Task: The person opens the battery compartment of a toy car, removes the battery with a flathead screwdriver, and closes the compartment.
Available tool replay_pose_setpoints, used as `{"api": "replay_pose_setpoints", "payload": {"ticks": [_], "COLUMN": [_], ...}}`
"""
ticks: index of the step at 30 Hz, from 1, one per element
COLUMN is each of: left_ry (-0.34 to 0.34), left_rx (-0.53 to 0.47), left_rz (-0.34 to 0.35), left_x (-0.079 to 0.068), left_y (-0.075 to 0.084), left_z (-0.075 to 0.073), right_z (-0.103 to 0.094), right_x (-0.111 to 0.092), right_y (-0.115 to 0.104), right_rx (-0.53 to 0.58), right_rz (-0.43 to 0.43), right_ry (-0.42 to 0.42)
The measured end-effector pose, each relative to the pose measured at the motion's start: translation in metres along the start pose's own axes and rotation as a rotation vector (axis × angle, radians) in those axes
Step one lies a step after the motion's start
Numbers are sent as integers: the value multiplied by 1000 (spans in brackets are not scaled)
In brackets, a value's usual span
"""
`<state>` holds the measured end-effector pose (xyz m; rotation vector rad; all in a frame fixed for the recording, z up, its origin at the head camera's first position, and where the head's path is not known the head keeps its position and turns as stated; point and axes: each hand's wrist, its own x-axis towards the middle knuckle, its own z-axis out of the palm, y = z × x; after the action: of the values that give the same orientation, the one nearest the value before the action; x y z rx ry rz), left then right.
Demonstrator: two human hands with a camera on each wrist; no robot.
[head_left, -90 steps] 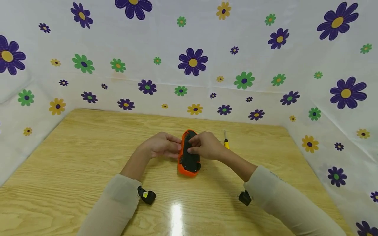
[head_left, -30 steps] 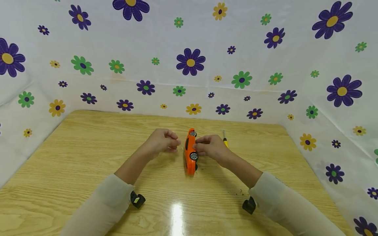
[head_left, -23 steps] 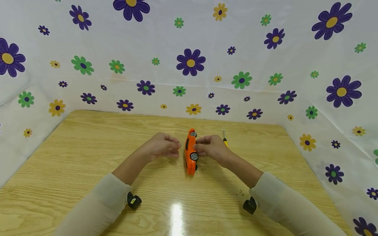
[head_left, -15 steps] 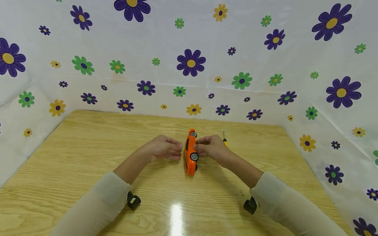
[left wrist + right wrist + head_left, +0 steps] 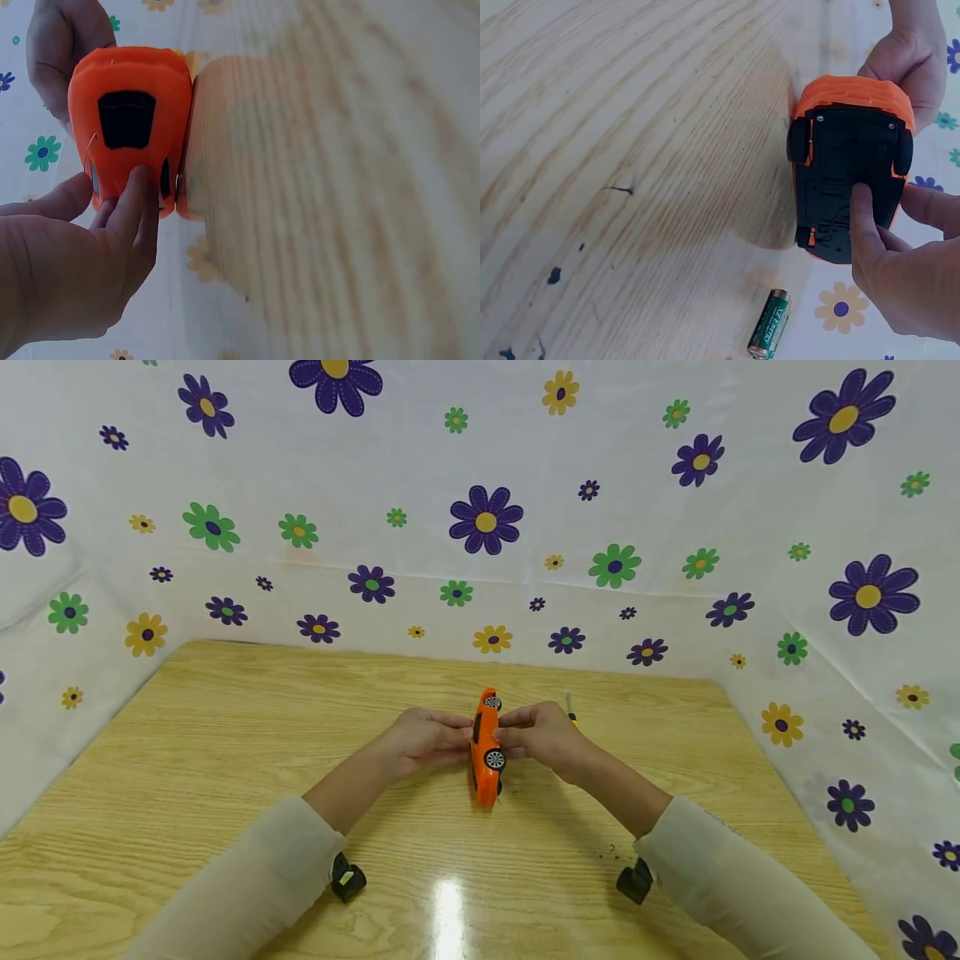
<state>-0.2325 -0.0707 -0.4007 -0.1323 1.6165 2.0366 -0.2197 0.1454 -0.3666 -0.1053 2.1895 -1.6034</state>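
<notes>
An orange toy car stands on its side on the table, two silver-spoked wheels facing up. My left hand holds it from the roof side; in the left wrist view its fingers lie on the orange body below a black window, the thumb by the upper edge. A thin wire rises from the car near that thumb. My right hand grips the other side, one finger against the black underside, the thumb at the orange edge.
A screwdriver with a yellow-black handle lies behind my right hand. A green battery lies on the table in the right wrist view. Small dark bits are near my right wrist. A flowered cloth stands behind the table.
Three seconds ago the car's black underside faced up; it has since been tipped onto its side. My left hand, apart from the car a second ago, has moved right onto it.
</notes>
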Motion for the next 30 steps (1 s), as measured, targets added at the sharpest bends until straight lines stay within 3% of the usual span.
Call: {"api": "replay_pose_setpoints", "payload": {"ticks": [7, 11, 19, 24, 30], "left_ry": [67, 92, 148, 195, 245], "left_rx": [-25, 8, 173, 327, 486], "left_rz": [23, 40, 65, 96, 148], "left_x": [-2, -5, -14, -16, -14], "left_y": [-2, 2, 15, 18, 15], "left_z": [6, 7, 7, 9, 11], "right_z": [1, 2, 6, 8, 7], "right_x": [1, 4, 12, 18, 21], "right_y": [-4, -5, -1, 6, 11], "right_rx": [11, 28, 176, 271, 294], "right_rz": [-3, 6, 35, 50, 63], "right_ry": [-3, 8, -9, -33, -47]}}
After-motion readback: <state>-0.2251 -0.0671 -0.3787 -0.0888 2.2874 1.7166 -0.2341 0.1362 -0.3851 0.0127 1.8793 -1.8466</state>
